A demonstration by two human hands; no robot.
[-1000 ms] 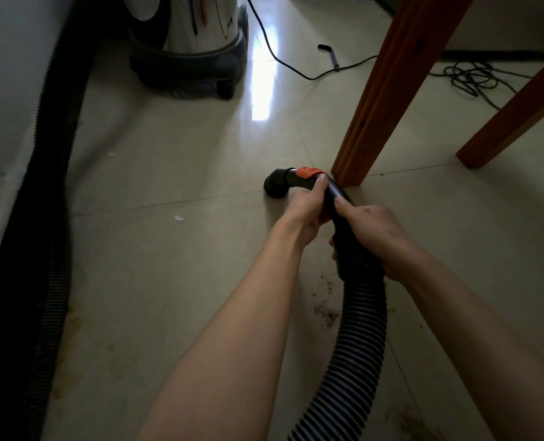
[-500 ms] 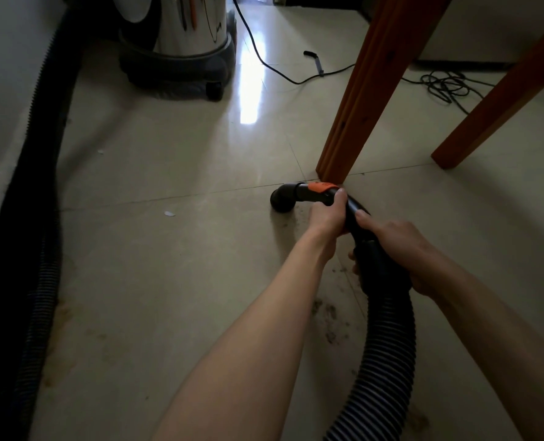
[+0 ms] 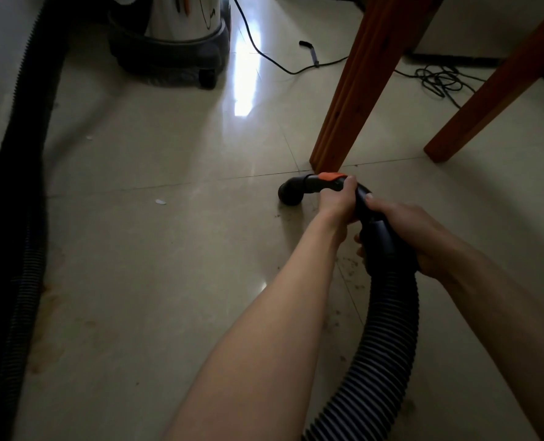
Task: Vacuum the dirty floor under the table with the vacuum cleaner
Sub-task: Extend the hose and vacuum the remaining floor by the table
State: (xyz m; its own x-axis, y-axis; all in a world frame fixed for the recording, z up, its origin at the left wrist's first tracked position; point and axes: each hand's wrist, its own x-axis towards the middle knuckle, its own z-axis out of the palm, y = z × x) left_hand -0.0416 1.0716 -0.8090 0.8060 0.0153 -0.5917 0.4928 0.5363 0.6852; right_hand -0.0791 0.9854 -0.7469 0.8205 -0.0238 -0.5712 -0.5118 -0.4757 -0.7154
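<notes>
Head view: left hand [image 3: 337,202] and right hand [image 3: 407,230], each grip curled round the black hose handle [image 3: 375,230]. Nozzle [image 3: 291,194] on the tiled floor [image 3: 168,249], just beside the wooden worktop leg [image 3: 353,100]. Vacuum canister [image 3: 175,36] far left.

One head-worn camera looks forward and steeply down from low, close above the tiled floor [image 3: 168,249], beside a table leg [image 3: 353,100].

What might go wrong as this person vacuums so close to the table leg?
The nozzle sits right beside the table leg and may knock it. The dirt specks lie behind the nozzle, under the hose, so they may get missed. The loose cord beyond could snag.
</notes>
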